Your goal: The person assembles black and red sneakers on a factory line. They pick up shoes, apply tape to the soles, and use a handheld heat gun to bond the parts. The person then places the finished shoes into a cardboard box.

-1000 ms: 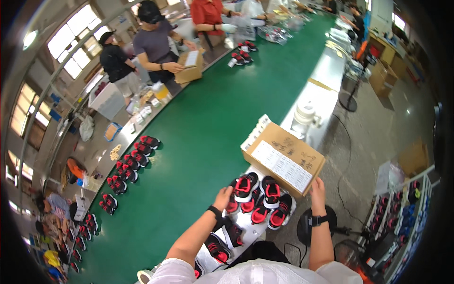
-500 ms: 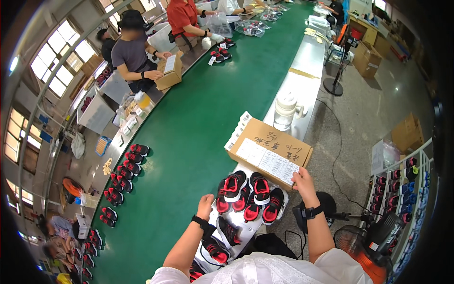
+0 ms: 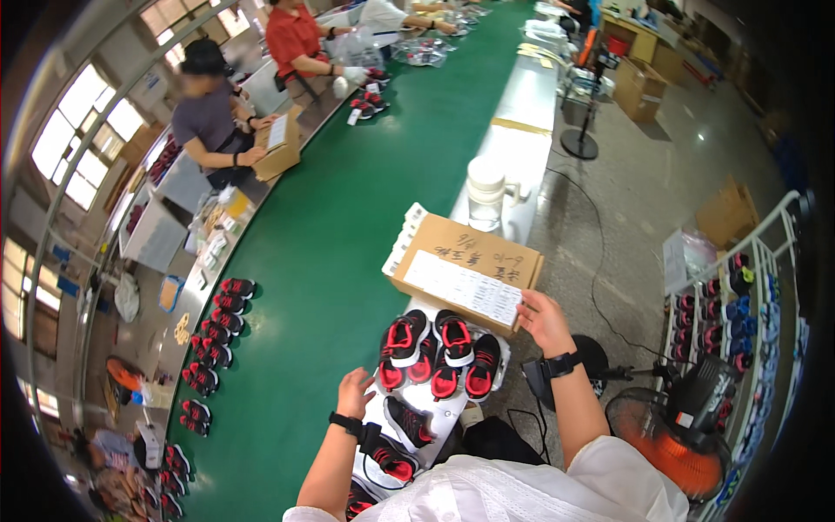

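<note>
My right hand [image 3: 546, 324] is at the near right corner of a brown cardboard box [image 3: 474, 245], its fingers apart and touching the edge of a white label sheet [image 3: 461, 283] that lies on the box. Left of the shoes, over the green belt's edge, my left hand [image 3: 355, 393] holds nothing and has its fingers loosely spread. Between my hands, several black sneakers [image 3: 439, 357] with red linings stand bunched on the white ledge. Closer to me, a single black and red sneaker [image 3: 409, 424] lies tilted, with another sneaker [image 3: 389, 457] below it.
A large clear bottle [image 3: 487, 193] with a white lid stands behind the box. The green belt [image 3: 339, 226] carries a row of sneakers [image 3: 213, 335] along its far left edge. Across it, a person holds another carton [image 3: 278, 146]. A fan [image 3: 665, 431] and shoe rack [image 3: 739, 339] stand right.
The whole view has swung, so things sit further left. My left hand's fingers have spread from a closed shape. The right hand's fingers have loosened at the label sheet's corner.
</note>
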A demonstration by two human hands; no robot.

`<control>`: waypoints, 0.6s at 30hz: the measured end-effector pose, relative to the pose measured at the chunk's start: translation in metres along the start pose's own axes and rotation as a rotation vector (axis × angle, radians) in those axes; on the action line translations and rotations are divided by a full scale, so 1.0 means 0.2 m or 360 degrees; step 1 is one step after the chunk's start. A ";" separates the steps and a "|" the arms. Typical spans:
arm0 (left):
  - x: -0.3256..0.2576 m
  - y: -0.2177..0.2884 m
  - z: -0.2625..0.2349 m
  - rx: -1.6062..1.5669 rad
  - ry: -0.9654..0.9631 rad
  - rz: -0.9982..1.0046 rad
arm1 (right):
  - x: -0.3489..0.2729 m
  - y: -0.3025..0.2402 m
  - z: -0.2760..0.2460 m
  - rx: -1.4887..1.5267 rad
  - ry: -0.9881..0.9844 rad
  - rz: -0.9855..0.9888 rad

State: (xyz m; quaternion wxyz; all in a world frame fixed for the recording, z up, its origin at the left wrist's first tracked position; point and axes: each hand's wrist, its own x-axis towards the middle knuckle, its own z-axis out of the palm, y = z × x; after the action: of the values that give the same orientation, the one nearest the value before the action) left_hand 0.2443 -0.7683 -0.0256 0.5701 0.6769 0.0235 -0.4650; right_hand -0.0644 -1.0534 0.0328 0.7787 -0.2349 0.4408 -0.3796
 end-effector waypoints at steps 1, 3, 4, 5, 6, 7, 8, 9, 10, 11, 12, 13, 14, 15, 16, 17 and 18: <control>-0.01 0.01 0.01 -0.0015 0.0012 -0.0011 | 0.01 0.00 -0.04 0.0089 -0.0025 0.0024; -0.02 0.02 0.02 -0.0032 -0.0004 -0.0024 | 0.05 0.02 -0.10 0.0243 -0.0069 0.0048; -0.03 0.03 0.02 -0.0043 -0.0001 -0.0025 | 0.05 0.03 -0.14 0.0291 -0.0075 0.0058; -0.04 0.04 0.04 -0.0002 0.0026 -0.0025 | 0.06 0.03 -0.18 0.0336 -0.0083 0.0068; -0.04 0.03 0.04 -0.0009 0.0014 -0.0030 | 0.07 0.04 -0.19 0.0378 -0.0110 0.0089; -0.03 0.04 0.04 -0.0020 0.0000 -0.0026 | 0.08 0.05 -0.22 0.0446 -0.0173 0.0100; -0.03 0.04 0.04 -0.0035 -0.0009 -0.0023 | 0.09 0.05 -0.26 0.0508 -0.0239 0.0115; -0.04 0.05 0.06 -0.0053 -0.0015 -0.0022 | 0.10 0.08 -0.29 0.0573 -0.0309 0.0140; -0.05 0.07 0.07 -0.0089 -0.0040 -0.0021 | 0.09 0.07 -0.27 0.0677 -0.0312 0.0191; -0.06 0.06 0.06 -0.0097 -0.0068 -0.0013 | 0.07 0.08 -0.27 0.0697 -0.0302 0.0214; -0.07 0.06 0.05 -0.0128 -0.0099 0.0030 | 0.06 0.08 -0.27 0.0601 -0.0299 0.0171; -0.09 0.08 0.05 -0.0137 -0.0092 0.0028 | 0.04 0.08 -0.26 0.0516 -0.0204 0.0152; -0.12 0.10 0.06 -0.0152 -0.0094 0.0030 | 0.05 0.08 -0.29 0.0512 -0.0221 0.0135; -0.14 0.12 0.05 -0.0189 -0.0093 0.0048 | 0.03 0.08 -0.30 0.0485 -0.0209 0.0120; -0.17 0.12 0.04 -0.0222 -0.0100 0.0040 | 0.01 0.08 -0.31 0.0415 -0.0167 0.0101; -0.21 0.11 0.02 -0.0249 -0.0135 0.0061 | -0.02 0.07 -0.31 0.0339 -0.0031 0.0118; -0.25 0.12 0.01 -0.0263 -0.0129 0.0063 | -0.02 0.08 -0.35 0.0254 0.0052 0.0105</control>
State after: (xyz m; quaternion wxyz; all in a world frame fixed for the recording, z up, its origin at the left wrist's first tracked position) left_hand 0.2271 -0.7535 0.0252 0.6337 0.6085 0.0253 -0.4770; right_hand -0.1194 -1.0425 -0.0107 0.7998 -0.1513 0.4293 -0.3914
